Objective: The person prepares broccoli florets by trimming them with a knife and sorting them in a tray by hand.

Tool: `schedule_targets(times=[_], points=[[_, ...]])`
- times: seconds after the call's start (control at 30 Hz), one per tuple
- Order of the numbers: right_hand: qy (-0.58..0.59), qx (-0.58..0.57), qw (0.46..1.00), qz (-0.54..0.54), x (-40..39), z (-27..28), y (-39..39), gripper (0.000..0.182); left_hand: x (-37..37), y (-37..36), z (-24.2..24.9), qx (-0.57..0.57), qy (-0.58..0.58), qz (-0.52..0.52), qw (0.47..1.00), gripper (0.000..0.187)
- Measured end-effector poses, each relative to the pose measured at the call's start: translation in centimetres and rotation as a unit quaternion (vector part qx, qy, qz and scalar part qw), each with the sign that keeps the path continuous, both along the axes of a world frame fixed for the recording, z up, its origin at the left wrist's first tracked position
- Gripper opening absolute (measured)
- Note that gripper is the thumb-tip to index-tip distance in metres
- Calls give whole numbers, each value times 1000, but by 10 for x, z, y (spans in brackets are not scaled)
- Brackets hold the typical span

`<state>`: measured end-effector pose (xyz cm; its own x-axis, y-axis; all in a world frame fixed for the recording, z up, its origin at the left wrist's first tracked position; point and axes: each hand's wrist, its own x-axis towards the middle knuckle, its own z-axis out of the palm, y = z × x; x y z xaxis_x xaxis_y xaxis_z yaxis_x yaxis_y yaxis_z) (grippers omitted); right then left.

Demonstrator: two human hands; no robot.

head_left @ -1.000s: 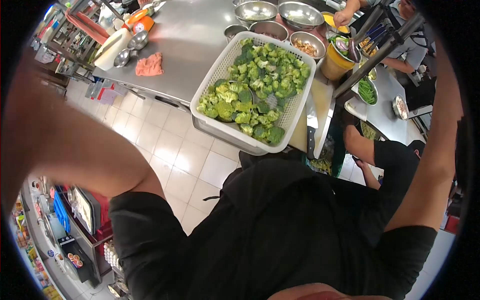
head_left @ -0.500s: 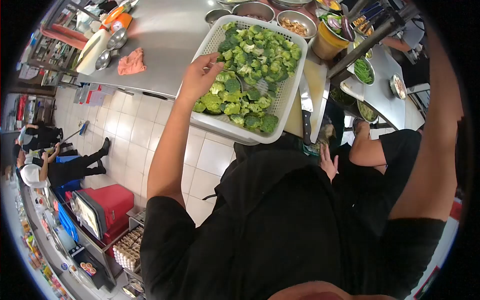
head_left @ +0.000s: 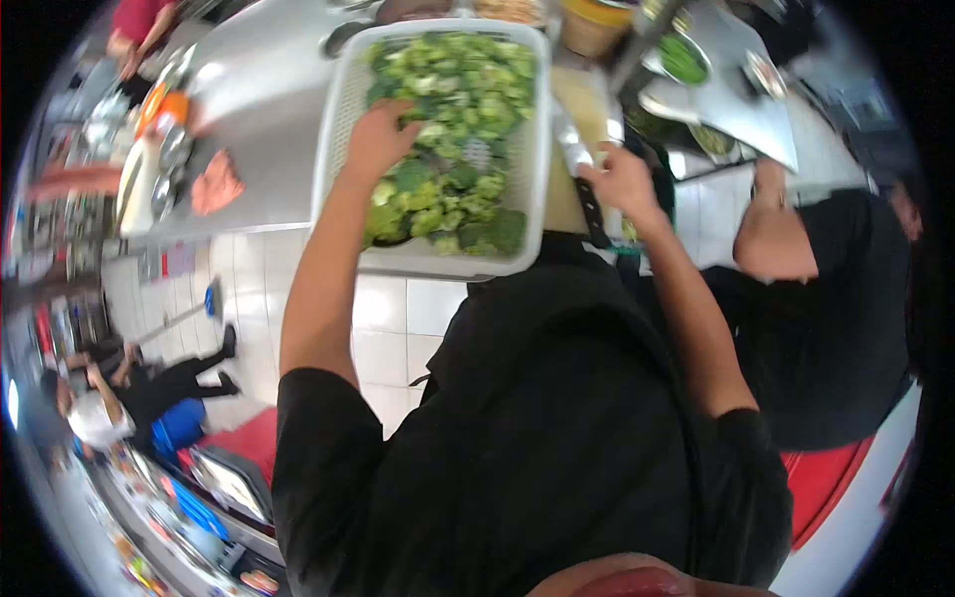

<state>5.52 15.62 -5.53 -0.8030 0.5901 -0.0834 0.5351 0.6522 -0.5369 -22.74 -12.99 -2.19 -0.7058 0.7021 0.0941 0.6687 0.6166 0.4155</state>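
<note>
A white perforated basket point(head_left: 335, 179) full of cut broccoli point(head_left: 453, 95) lies before me on the steel counter. My left hand point(head_left: 381, 139) is over its left side among the florets, thumb apart from the curved fingers, with nothing visible between them. A dark bowl edge shows under the nearer broccoli. Right of the basket, a knife with a black handle point(head_left: 593, 214) rests along a pale cutting board point(head_left: 582, 99). My right hand point(head_left: 627, 181) is beside the top of that handle, fingers bent toward it. Blur hides whether they touch or hold anything.
An orange cloth point(head_left: 216, 184) and metal bowls point(head_left: 173, 164) are on the counter at left. Green beans point(head_left: 682, 60) fill a bowl at upper right. A person in black point(head_left: 836, 318) is close on my right; another point(head_left: 109, 408) stands far left.
My right arm has come down from the right edge, bringing the hand beside the knife. My left hand stays over the broccoli. The view has shifted, and a person in red appears at upper left.
</note>
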Motion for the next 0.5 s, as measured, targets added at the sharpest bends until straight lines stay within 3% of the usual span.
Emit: schedule_targets(times=[0.07, 0.1, 0.13, 0.2, 0.37, 0.5], points=[[-54, -3, 997, 47, 18, -12, -19, 60, 5, 14, -2, -34, 29, -32, 998, 37], [-76, 23, 996, 39, 23, -20, -27, 58, -2, 14, -19, -44, 81, -70, 993, 38], [-75, 47, 995, 36, 26, -23, -35, 56, 8, 24, -5, -97, 15, -45, 994, 38], [-23, 40, 999, 28, 32, -26, -36, 49, 4, 29, -13, -90, 23, -45, 995, 34], [-31, 29, 999, 19, 28, -45, -27, 34, 10, 35, -8, -129, 61, -73, 987, 29], [-18, -46, 998, -32, 32, -44, -25, 33, 8, 33, -16, -151, 84, -84, 981, 26]])
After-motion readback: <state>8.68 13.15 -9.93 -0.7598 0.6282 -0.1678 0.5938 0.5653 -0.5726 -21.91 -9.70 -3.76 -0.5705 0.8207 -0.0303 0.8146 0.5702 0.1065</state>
